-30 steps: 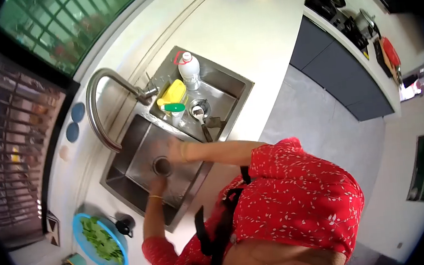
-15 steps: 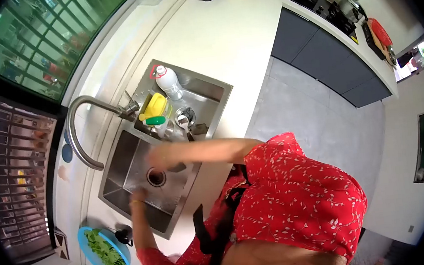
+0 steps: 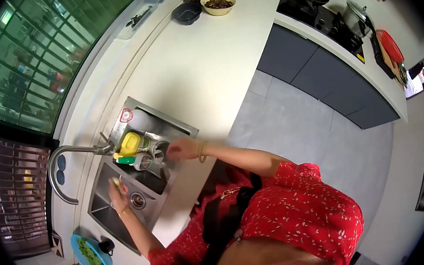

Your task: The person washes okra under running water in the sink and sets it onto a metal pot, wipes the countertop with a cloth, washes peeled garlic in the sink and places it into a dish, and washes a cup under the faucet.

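Observation:
My left hand [image 3: 118, 191] is over the near basin of the steel sink [image 3: 151, 221], its fingers closed around a small pale yellow-green thing [image 3: 117, 182] whose kind I cannot make out. The drain [image 3: 137, 200] lies beside that hand. My right hand [image 3: 183, 149] hovers at the edge of the other basin, its fingers partly hidden and blurred. In that basin stand a white bottle [image 3: 141, 120], a yellow bottle [image 3: 131, 143] and a bottle with a green cap [image 3: 126, 160]. A spoon-like utensil [image 3: 159, 155] lies near my right hand.
The curved faucet [image 3: 55, 170] arches over the near basin. A blue basin of green leaves [image 3: 76, 242] stands on the counter beyond my left forearm. At the far end are a black bowl [image 3: 187, 14] and a cream bowl of dark food [image 3: 218, 10]. A stove [image 3: 321, 22] is opposite.
The view has shifted, the sink now lower and further left. My right hand has left the near basin for the other basin's edge. My left hand has risen, showing a small pale thing.

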Demonstrator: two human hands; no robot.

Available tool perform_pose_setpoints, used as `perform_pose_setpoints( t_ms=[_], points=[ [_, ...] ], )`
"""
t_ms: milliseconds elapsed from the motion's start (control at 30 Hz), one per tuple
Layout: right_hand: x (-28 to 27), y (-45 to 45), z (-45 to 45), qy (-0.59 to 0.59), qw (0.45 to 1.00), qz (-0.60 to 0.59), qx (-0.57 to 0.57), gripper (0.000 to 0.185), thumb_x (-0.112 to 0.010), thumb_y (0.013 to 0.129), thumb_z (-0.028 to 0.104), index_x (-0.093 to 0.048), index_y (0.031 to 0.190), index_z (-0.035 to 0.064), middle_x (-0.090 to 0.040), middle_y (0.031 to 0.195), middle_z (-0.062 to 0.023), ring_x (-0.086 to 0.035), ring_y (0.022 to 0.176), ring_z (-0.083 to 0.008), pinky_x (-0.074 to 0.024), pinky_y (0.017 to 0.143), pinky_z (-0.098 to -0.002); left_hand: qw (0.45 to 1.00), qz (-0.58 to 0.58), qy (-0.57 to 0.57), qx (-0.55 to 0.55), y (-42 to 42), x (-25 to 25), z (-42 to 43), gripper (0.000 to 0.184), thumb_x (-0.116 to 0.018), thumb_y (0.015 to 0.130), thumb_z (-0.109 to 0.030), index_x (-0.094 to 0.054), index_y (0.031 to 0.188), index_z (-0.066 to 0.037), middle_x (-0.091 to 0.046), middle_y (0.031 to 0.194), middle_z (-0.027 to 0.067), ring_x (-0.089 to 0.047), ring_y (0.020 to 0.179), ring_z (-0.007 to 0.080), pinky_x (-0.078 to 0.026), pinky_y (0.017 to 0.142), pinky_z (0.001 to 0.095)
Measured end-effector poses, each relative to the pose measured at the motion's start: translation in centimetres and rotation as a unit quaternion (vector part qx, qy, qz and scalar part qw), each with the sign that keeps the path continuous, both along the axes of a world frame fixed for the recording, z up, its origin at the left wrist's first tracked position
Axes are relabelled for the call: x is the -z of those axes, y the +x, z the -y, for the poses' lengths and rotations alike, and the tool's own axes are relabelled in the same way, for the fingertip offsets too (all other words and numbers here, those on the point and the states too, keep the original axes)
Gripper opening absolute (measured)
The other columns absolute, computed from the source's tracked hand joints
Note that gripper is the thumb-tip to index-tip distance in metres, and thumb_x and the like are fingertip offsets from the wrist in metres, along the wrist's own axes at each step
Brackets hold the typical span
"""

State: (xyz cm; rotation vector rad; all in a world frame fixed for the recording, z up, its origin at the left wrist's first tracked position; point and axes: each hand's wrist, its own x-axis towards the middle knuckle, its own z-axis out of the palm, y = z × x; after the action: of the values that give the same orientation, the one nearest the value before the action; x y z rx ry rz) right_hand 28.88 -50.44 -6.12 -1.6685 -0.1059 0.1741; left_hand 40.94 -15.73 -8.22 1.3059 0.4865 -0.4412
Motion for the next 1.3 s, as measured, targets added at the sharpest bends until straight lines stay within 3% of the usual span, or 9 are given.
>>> perform_pose_setpoints(
  t_ms=[100, 133, 200, 367, 733, 800, 1000, 1133, 1300],
  points=[
    [-2.0, -0.5, 5.7, 0.052, 0.998, -0.019, 0.032, 0.016, -0.051, 0.08, 0.012, -0.056, 0.082, -0.003, -0.061, 0.069, -0.0078, -0.06, 0.059, -0.0119, -0.0477, 0.055, -0.0251, 0.991, 0.056, -0.094, 0.078, 3.8, -1.1, 6.3, 0.023, -0.05, 0.085, -0.027, -0.05, 0.089, -0.004, -0.057, 0.079, 0.0057, -0.047, 0.053, 0.0089, -0.04, 0.046, 0.0179],
    [-2.5, -0.4, 7.6, 0.069, 0.996, -0.031, 0.049, 0.015, -0.052, 0.079, 0.011, -0.056, 0.083, -0.0033, -0.061, 0.07, -0.0079, -0.059, 0.059, -0.0118, -0.0474, 0.055, -0.025, 0.997, 0.019, -0.078, 0.001, 3.8, -4.3, 11.2, 0.031, -0.051, 0.085, -0.03, -0.053, 0.084, 0.0, -0.053, 0.063, 0.0043, -0.046, 0.045, 0.0085, -0.037, 0.037, 0.0166],
    [-2.9, -0.1, 11.3, 0.091, 0.991, -0.042, 0.085, 0.015, -0.052, 0.079, 0.01, -0.055, 0.086, -0.0037, -0.061, 0.071, -0.0078, -0.059, 0.06, -0.0117, -0.0469, 0.056, -0.0247, 0.992, 0.125, -0.011, 0.017, 4.2, -6.8, 17.5, 0.024, -0.051, 0.085, -0.026, -0.05, 0.081, -0.003, -0.052, 0.063, 0.004, -0.045, 0.045, 0.0065, -0.034, 0.035, 0.0159],
    [-4.9, 1.5, 19.2, 0.097, 0.98, -0.014, 0.171, 0.019, -0.054, 0.078, 0.009, -0.053, 0.092, -0.0032, -0.061, 0.075, -0.0079, -0.059, 0.062, -0.0124, -0.0463, 0.057, -0.0243, 0.952, 0.211, 0.049, 0.215, 6.2, -9.2, 29.7, 0.023, -0.051, 0.085, -0.025, -0.048, 0.091, -0.002, -0.055, 0.076, 0.0052, -0.035, 0.047, 0.0021, -0.028, 0.038, 0.0146],
    [-6.2, 10.8, 37.6, -0.135, 0.966, 0.062, 0.212, 0.049, -0.066, 0.068, 0.014, -0.046, 0.112, 0.003, -0.056, 0.098, -0.0111, -0.058, 0.08, -0.0165, -0.0465, 0.07, -0.028, 0.855, 0.286, 0.13, 0.413, 9.2, -8.5, 58.0, 0.032, -0.064, 0.074, -0.028, -0.058, 0.089, 0.0, -0.057, 0.071, 0.0009, -0.044, 0.055, 0.0048, -0.034, 0.046, 0.0188],
    [-6.8, 11.2, 40.4, -0.159, 0.957, 0.095, 0.224, 0.046, -0.068, 0.065, 0.01, -0.051, 0.107, 0.0033, -0.057, 0.096, -0.0096, -0.057, 0.074, -0.0139, -0.047, 0.067, -0.0254, 0.832, 0.345, 0.071, 0.428, 9.2, -7.9, 62.0, 0.031, -0.062, 0.075, -0.031, -0.058, 0.09, -0.004, -0.052, 0.066, -0.0027, -0.04, 0.052, 0.0026, -0.029, 0.044, 0.0169],
    [-4.6, 14.5, 48.8, -0.185, 0.944, 0.098, 0.254, 0.036, -0.07, 0.061, 0.009, -0.057, 0.094, 0.0032, -0.06, 0.08, -0.007, -0.057, 0.067, -0.0128, -0.0474, 0.061, -0.0244, 0.837, 0.287, 0.065, 0.461, 11.8, -5.7, 70.8, 0.037, -0.057, 0.079, -0.036, -0.054, 0.092, -0.001, -0.051, 0.068, -0.0011, -0.041, 0.054, 0.0039, -0.031, 0.046, 0.0176],
    [-3.5, 15.7, 55.0, -0.172, 0.933, 0.134, 0.287, 0.035, -0.069, 0.059, 0.008, -0.057, 0.092, 0.0044, -0.06, 0.08, -0.0062, -0.058, 0.07, -0.0132, -0.0475, 0.063, -0.0247, 0.88, 0.218, 0.036, 0.42, 12.8, -5.8, 74.9, 0.037, -0.054, 0.082, -0.031, -0.048, 0.102, 0.0, -0.05, 0.078, 0.0006, -0.044, 0.064, 0.0056, -0.037, 0.053, 0.0188],
    [-2.5, 18.0, 64.3, -0.228, 0.911, 0.157, 0.305, 0.03, -0.065, 0.062, 0.006, -0.055, 0.09, 0.0058, -0.06, 0.083, -0.0068, -0.059, 0.075, -0.018, -0.0466, 0.069, -0.0302, 0.886, 0.269, 0.034, 0.376, 15.6, -5.0, 80.6, 0.032, -0.053, 0.078, -0.017, -0.043, 0.104, 0.0, -0.047, 0.09, 0.0041, -0.046, 0.073, 0.0104, -0.041, 0.065, 0.0219]
  ],
)
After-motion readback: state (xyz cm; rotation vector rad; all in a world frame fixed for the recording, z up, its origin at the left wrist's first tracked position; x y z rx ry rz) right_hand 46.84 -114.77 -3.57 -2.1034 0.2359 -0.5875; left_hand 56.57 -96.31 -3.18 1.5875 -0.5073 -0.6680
